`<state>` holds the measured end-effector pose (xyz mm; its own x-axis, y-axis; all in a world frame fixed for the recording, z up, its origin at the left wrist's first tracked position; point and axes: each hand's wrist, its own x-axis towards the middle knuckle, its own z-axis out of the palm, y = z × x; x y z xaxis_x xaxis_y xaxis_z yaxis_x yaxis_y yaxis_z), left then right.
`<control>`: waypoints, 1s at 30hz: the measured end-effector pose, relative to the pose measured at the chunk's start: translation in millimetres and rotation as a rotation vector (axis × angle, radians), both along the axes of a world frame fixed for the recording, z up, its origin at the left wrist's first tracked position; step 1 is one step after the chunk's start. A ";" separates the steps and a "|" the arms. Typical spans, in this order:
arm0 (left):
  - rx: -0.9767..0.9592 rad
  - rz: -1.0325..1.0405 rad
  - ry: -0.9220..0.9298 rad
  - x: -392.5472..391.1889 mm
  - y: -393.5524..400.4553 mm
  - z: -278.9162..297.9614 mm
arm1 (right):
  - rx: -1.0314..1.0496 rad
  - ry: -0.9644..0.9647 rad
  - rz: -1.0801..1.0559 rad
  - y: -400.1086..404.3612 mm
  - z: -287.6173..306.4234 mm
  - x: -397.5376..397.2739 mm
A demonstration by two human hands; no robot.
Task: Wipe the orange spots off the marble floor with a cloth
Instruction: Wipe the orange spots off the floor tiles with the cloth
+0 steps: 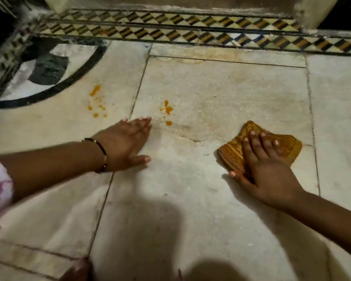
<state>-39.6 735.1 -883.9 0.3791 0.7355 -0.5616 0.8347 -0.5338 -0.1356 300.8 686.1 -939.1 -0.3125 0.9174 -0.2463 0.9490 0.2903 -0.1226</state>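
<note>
A folded orange-brown patterned cloth [233, 151] lies on the pale marble floor [211, 94] at the right. My right hand [265, 169] presses flat on the cloth with straight fingers. Two groups of orange spots mark the floor: one [96, 102] at the left near the black arc, another [167, 111] just beyond my left fingertips. My left hand [126, 144] rests flat on the marble, fingers straight, holding nothing, a thin bangle on its wrist.
A mosaic border [170, 27] of black, orange and white diamonds runs along the far edge, with a raised stone step behind it. A black inlaid arc [55, 86] curves at the far left. Dark grout joints cross the slabs. My shadow falls on the near floor.
</note>
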 end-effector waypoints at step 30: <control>0.245 0.186 -0.495 -75.6 -38.5 -97.8 | 0.083 0.102 -0.276 109.2 -18.6 -203.0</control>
<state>-115.1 696.6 -981.7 0.4053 0.9009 -0.1550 0.9068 -0.3747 0.1934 97.8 795.2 -957.7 -0.0674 0.9867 -0.1476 0.9775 0.0357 -0.2079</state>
